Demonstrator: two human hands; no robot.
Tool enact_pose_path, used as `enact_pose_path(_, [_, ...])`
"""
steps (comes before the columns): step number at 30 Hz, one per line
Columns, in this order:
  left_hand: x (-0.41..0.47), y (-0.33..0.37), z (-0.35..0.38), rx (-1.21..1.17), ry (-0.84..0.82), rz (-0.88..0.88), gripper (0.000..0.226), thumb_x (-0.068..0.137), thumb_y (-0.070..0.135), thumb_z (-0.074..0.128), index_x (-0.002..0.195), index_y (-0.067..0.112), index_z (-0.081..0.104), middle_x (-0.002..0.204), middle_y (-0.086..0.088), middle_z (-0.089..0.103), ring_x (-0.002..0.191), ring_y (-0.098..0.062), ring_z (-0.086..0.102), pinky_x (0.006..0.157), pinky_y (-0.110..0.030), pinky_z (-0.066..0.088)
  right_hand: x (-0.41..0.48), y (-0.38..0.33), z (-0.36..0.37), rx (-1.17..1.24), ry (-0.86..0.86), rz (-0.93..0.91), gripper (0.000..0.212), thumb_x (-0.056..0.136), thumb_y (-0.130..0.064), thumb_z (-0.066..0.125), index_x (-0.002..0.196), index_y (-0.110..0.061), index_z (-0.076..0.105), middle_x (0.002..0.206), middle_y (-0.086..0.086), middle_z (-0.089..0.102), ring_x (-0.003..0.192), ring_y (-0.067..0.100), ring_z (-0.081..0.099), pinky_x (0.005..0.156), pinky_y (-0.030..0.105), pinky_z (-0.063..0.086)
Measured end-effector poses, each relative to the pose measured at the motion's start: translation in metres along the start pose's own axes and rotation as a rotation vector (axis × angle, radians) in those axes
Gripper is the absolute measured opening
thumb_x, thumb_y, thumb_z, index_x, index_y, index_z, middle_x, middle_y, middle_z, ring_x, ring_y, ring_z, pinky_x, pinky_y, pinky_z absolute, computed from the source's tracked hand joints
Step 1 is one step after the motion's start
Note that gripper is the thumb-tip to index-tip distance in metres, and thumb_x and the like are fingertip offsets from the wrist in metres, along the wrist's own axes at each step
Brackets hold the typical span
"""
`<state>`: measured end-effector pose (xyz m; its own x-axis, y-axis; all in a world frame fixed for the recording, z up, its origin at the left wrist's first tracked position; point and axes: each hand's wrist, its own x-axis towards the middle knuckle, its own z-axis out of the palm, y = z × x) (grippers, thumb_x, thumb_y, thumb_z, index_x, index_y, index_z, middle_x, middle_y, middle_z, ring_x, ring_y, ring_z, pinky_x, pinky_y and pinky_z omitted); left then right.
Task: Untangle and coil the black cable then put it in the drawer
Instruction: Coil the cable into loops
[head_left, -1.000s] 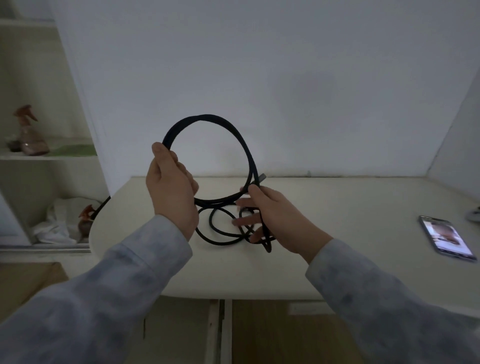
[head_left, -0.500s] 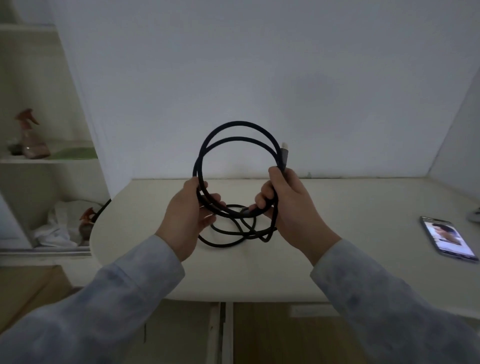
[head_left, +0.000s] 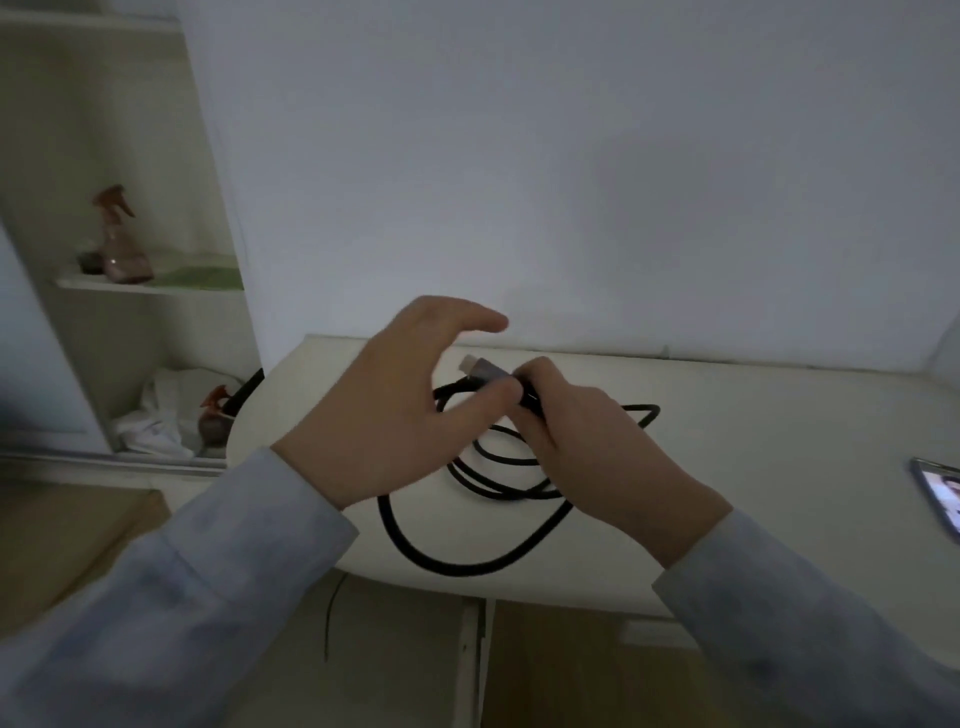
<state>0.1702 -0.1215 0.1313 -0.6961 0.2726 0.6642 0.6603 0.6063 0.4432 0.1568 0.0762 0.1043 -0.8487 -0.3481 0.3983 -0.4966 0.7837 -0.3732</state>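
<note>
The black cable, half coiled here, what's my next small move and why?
Probably close the left hand back on the loops. It hangs open, only the right hand pinches the black cable near its plug, and the loops sag loose across the desk.

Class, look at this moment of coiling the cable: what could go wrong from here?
The left hand is open, so only the right hand grips the black cable near its plug; the loops may spring apart. One loop hangs past the table edge and could drag the rest off.
</note>
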Motion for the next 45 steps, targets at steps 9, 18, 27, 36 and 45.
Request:
enact_pose_path(9, [-0.013, -0.042, 0.001, 0.153, -0.037, -0.015, 0.042, 0.089, 0.061, 0.049, 0.098, 0.027, 0.073, 0.071, 0.020, 0.063, 0.069, 0.008, 0.059, 0.064, -0.008, 0.039, 0.015, -0.027, 0.010, 0.147, 0.052, -0.071, 0.011, 0.096, -0.028, 0.064, 0.107, -0.026, 0.068, 0.081, -0.011, 0.068, 0.075, 0.007, 0.062, 0.063, 0.014, 0.043])
enact_pose_path(18, [-0.030, -0.054, -0.008, -0.038, 0.301, -0.237, 0.017, 0.085, 0.052, 0.061, 0.079, 0.037, 0.067, 0.069, 0.023, 0.066, 0.075, 0.005, 0.064, 0.063, -0.006, 0.041, 0.025, -0.007, 0.012, 0.406, -0.177, 0.106, 0.012, 0.095, -0.030, 0.070, 0.087, -0.021, 0.072, 0.078, -0.007, 0.079, 0.075, 0.010, 0.074, 0.074, 0.034, 0.053])
enact_pose_path(27, [-0.037, -0.060, 0.020, -0.215, 0.390, -0.475, 0.027, 0.095, 0.051, 0.051, 0.080, 0.033, 0.064, 0.057, 0.015, 0.059, 0.054, -0.002, 0.054, 0.054, -0.012, 0.038, 0.033, -0.014, 0.034, 0.674, 0.132, 0.169, 0.025, 0.102, -0.033, 0.059, 0.085, -0.020, 0.072, 0.050, -0.009, 0.046, 0.047, 0.010, 0.045, 0.059, 0.032, 0.046])
enact_pose_path(36, [-0.030, -0.054, 0.008, -0.048, -0.141, -0.262, 0.051, 0.101, 0.056, 0.038, 0.075, 0.023, 0.067, 0.063, 0.005, 0.066, 0.058, -0.009, 0.061, 0.061, -0.026, 0.049, 0.030, -0.013, 0.032, 0.272, 0.041, -0.155, 0.022, 0.098, -0.036, 0.062, 0.079, -0.026, 0.066, 0.059, -0.009, 0.061, 0.055, 0.009, 0.056, 0.052, 0.017, 0.038])
enact_pose_path(45, [-0.024, -0.041, 0.017, 0.234, 0.097, -0.264, 0.064, 0.095, 0.059, 0.035, 0.059, 0.010, 0.057, 0.049, -0.006, 0.054, 0.049, -0.022, 0.053, 0.056, -0.034, 0.042, 0.038, -0.006, 0.020, 0.184, -0.122, -0.036, 0.035, 0.085, -0.057, 0.073, 0.071, -0.027, 0.061, 0.058, -0.009, 0.062, 0.056, 0.003, 0.062, 0.053, 0.014, 0.040])
